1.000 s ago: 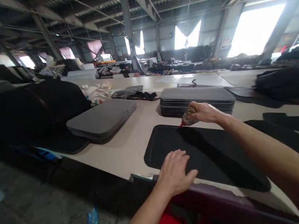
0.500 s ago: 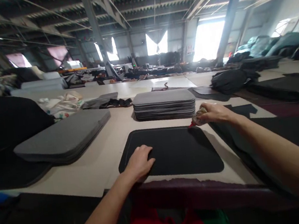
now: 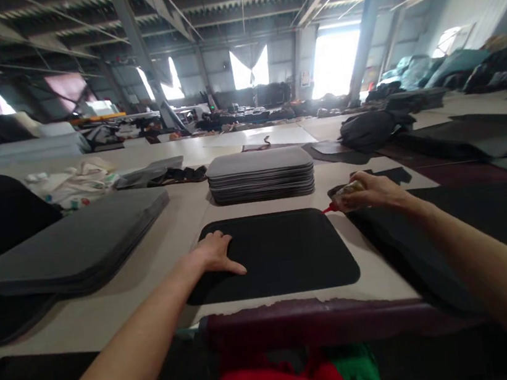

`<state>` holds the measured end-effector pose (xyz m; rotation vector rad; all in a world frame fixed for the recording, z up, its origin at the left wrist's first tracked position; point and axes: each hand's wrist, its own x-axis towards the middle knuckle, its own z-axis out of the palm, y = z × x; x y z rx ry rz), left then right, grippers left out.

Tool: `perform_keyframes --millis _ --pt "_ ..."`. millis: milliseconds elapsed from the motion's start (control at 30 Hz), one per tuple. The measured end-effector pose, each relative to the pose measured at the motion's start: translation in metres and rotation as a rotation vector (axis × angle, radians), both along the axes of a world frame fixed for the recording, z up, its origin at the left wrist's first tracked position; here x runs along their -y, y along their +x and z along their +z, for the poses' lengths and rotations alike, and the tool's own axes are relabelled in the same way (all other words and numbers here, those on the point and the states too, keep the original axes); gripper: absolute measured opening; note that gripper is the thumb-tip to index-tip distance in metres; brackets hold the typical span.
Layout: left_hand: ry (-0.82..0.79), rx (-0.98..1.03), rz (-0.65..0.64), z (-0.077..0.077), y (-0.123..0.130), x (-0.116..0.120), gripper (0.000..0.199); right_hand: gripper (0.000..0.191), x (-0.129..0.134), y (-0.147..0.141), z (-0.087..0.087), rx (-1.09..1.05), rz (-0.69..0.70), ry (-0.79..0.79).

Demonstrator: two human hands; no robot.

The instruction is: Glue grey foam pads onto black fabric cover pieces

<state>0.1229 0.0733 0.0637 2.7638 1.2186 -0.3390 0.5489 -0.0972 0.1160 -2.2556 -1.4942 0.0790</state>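
A black rounded-corner panel (image 3: 285, 254) lies flat on the pale table in front of me. My left hand (image 3: 217, 252) rests on its left side, fingers and thumb spread. In my right hand (image 3: 372, 190) is a small squeeze bottle (image 3: 347, 195) with a red nozzle, tilted down to the left. The nozzle tip is at the panel's far right corner; whether it touches I cannot tell. Just behind the panel stands a neat stack of grey-topped panels (image 3: 261, 176).
Another stack of grey panels (image 3: 77, 238) sits to the left. Dark sheet material (image 3: 472, 217) covers the right side under my forearm. A dark bundle (image 3: 374, 130) and a pale cloth heap (image 3: 79, 182) lie farther back. Maroon material (image 3: 308, 320) hangs at the front edge.
My right hand has brought the bottle from the panel's far edge to its far right corner. My left hand has slid farther up and left on the panel. The view has turned slightly right.
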Motion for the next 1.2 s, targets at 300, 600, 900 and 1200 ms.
perform_keyframes --millis 300,600,900,1200 --pt "0.035 -0.048 -0.039 0.001 0.002 -0.005 0.126 0.042 0.059 -0.019 0.015 -0.226 0.105 -0.107" --pt "0.059 -0.053 -0.042 -0.002 0.002 -0.007 0.129 0.053 0.139 -0.058 0.013 -0.398 0.069 -0.128" --pt "0.044 -0.047 -0.032 -0.003 0.001 -0.006 0.129 0.056 0.169 -0.07 -0.003 -0.356 0.082 -0.068" --pt "0.018 -0.053 0.009 0.01 -0.001 -0.017 0.068 0.04 0.106 -0.108 -0.008 -0.334 0.423 -0.09"
